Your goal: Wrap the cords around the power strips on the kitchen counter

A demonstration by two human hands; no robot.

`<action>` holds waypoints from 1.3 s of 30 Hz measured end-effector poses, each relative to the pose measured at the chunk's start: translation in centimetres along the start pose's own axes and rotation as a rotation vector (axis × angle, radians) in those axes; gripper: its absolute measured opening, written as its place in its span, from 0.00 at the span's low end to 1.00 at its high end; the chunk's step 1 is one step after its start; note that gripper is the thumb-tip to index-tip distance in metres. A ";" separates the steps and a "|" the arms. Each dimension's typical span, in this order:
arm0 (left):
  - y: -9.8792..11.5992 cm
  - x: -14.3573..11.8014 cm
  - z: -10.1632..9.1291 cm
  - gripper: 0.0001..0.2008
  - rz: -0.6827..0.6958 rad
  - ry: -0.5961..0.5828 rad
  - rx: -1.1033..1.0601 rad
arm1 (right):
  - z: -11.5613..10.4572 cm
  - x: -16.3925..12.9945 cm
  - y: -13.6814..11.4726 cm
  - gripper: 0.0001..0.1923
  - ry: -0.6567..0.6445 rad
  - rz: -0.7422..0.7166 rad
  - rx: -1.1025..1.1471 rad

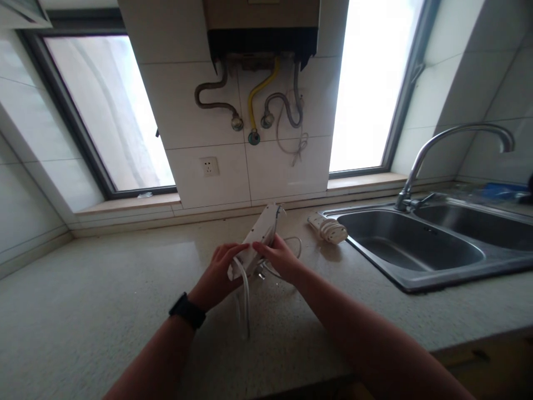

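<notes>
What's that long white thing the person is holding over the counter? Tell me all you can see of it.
It is a long white plastic power strip, a slim bar tilted up and away from the person above the speckled stone counter. The left hand grips its near end, the right hand its side. A white cord hangs from the near end, looping down to the counter. Its sockets cannot be made out.

Between my left hand point(216, 275) and right hand point(280, 256) I see a power strip point(259, 236) of smooth white plastic, faintly glossy. Under both hands the countertop point(104, 300) looks like matt, speckled stone. To the right of my right hand, the sink point(416, 250) and faucet point(453, 139) are brushed, shiny metal. Beyond my hands the wall tiles point(183, 111) are glossy white ceramic.
</notes>
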State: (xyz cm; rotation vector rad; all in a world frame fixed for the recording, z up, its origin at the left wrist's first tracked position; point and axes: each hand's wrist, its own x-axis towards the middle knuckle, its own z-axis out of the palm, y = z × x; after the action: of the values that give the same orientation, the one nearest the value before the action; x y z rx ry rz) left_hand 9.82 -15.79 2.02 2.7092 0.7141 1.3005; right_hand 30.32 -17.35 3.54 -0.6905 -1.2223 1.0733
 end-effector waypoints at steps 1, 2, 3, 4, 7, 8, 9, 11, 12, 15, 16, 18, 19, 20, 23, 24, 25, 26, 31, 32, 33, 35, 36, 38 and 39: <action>-0.1 -0.1 -0.2 0.37 -0.017 -0.012 0.003 | -0.2 0.2 -0.3 0.27 0.028 -0.041 0.004; -0.1 -0.2 -0.3 0.35 -0.034 -0.028 0.001 | -0.5 0.4 -0.7 0.26 0.059 -0.089 0.018; -0.2 -0.3 -0.5 0.34 -0.047 -0.052 -0.004 | -1.0 0.6 -1.3 0.26 0.098 -0.138 0.040; -0.3 -0.4 -0.6 0.31 -0.058 -0.082 -0.007 | -1.5 0.9 -1.8 0.26 0.144 -0.184 0.068; -0.6 -0.5 -0.9 0.25 -0.076 -0.141 0.006 | -3.2 1.5 -3.6 0.26 0.251 -0.282 0.122; -0.6 -0.4 -1.0 0.23 -0.079 -0.134 0.016 | -3.7 1.6 -4.0 0.26 0.259 -0.301 0.110; -0.6 -0.4 -1.1 0.22 -0.082 -0.111 0.031 | -4.1 1.7 -4.3 0.26 0.250 -0.317 0.079; -0.5 -0.1 -1.3 0.20 -0.091 -0.021 0.064 | -4.5 1.5 -4.5 0.25 0.206 -0.342 -0.046; -0.3 0.0 -1.4 0.20 -0.099 0.032 0.075 | -4.5 1.3 -4.4 0.25 0.187 -0.357 -0.149; 0.3 0.1 -1.8 0.25 -0.110 0.127 0.061 | -3.7 0.3 -3.8 0.24 0.143 -0.419 -0.651; 0.6 0.1 -1.7 0.28 -0.102 0.123 0.038 | -3.2 -0.1 -3.6 0.25 0.116 -0.445 -0.850; 0.8 -0.1 -1.3 0.35 -0.079 0.094 -0.028 | -2.2 -0.9 -3.3 0.27 0.029 -0.497 -1.159; 0.9 -0.2 -1.0 0.38 -0.074 0.082 -0.073 | -1.7 -1.2 -3.2 0.29 -0.026 -0.522 -1.239; 0.8 -0.3 -0.5 0.41 -0.077 0.087 -0.132 | -1.3 -1.4 -3.1 0.30 -0.086 -0.546 -1.275; 0.5 -0.2 0.8 0.36 -0.179 0.112 -0.474 | -0.3 -1.8 -2.9 0.32 -0.243 -0.575 -1.261; 0.4 -0.1 1.1 0.32 -0.245 0.136 -0.617 | -0.2 -1.8 -2.8 0.32 -0.272 -0.570 -1.249; 0.4 0.1 1.2 0.29 -0.310 0.170 -0.733 | -0.1 -1.8 -2.8 0.32 -0.286 -0.562 -1.239; 0.5 0.3 1.2 0.26 -0.369 0.199 -0.806 | 0.0 -1.7 -2.8 0.31 -0.286 -0.551 -1.228; 1.6 1.0 0.2 0.20 -0.521 0.348 -0.880 | -0.4 -1.6 -3.5 0.18 -0.214 -0.479 -1.147; 1.7 1.1 0.0 0.21 -0.561 0.383 -0.899 | -0.6 -1.5 -3.8 0.16 -0.202 -0.468 -1.135; 1.7 1.1 -0.2 0.21 -0.604 0.414 -0.932 | -0.8 -1.5 -4.1 0.15 -0.188 -0.461 -1.132; 1.6 1.1 -0.5 0.22 -0.678 0.475 -1.043 | -1.2 -1.3 -4.5 0.13 -0.145 -0.457 -1.137; 1.5 1.2 -0.6 0.22 -0.704 0.507 -1.113 | -1.5 -1.1 -4.6 0.13 -0.115 -0.452 -1.126; 1.3 1.2 -1.0 0.23 -0.734 0.567 -1.233 | -1.8 -0.7 -4.5 0.13 -0.072 -0.429 -1.034; 1.3 1.2 -1.1 0.24 -0.737 0.587 -1.272 | -1.8 -0.5 -4.3 0.13 -0.063 -0.411 -0.951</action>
State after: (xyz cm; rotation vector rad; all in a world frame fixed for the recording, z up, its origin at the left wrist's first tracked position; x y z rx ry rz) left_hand 10.14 -16.57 3.95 0.9595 0.5081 1.5091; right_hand 33.27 -19.24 6.74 -1.0475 -1.8370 0.1198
